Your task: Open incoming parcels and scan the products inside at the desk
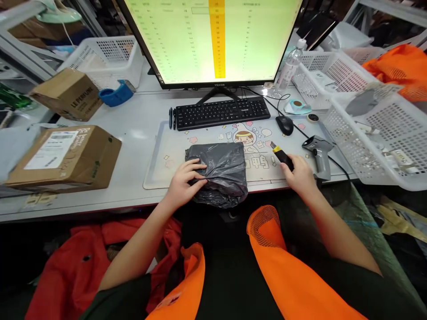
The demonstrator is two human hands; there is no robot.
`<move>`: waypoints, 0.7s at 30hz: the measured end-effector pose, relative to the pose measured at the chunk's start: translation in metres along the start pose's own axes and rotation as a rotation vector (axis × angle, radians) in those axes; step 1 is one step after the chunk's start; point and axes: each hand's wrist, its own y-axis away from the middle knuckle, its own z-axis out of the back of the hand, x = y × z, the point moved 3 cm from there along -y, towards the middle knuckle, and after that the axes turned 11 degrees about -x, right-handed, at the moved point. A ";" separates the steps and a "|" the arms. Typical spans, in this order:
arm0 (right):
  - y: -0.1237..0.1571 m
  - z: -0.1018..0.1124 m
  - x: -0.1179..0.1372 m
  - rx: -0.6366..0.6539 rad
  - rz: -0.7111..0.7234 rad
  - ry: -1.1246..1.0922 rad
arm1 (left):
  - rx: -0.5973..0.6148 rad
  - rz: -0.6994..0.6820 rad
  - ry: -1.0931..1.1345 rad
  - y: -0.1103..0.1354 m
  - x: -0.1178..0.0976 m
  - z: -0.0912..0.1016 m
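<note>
Dark plastic package (228,165): creased and shiny, lying on a cartoon-printed mat (163,171), its near end reaching over the front edge of the white desk (135,129).
Left grip (187,181): fingers laid over the left side of the package; from where I stand, I cannot tell whether they pinch the plastic.
Right grip (299,176): closed around a black-and-yellow utility knife (283,156), apart from the package, the metal tip pointing toward a black keyboard (220,114).
Monitor (187,42): standing behind the keyboard, its lit screen showing a table with one orange column.
Beside the right grip: a grey scanner (320,155), with a black mouse (284,125) farther back.
Left side of the desk: a labelled cardboard box (96,155), with a smaller box (66,93) and a blue tape dispenser (115,96) behind it.
</note>
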 end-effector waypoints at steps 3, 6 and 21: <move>0.011 0.038 0.031 0.065 0.177 -0.203 | -0.253 0.063 0.019 -0.002 -0.011 -0.018; 0.020 0.067 0.067 0.205 0.336 -0.225 | -0.394 0.069 -0.014 -0.004 -0.034 -0.041; -0.037 0.025 0.080 0.257 0.514 0.046 | -0.276 0.017 0.182 -0.007 -0.047 -0.066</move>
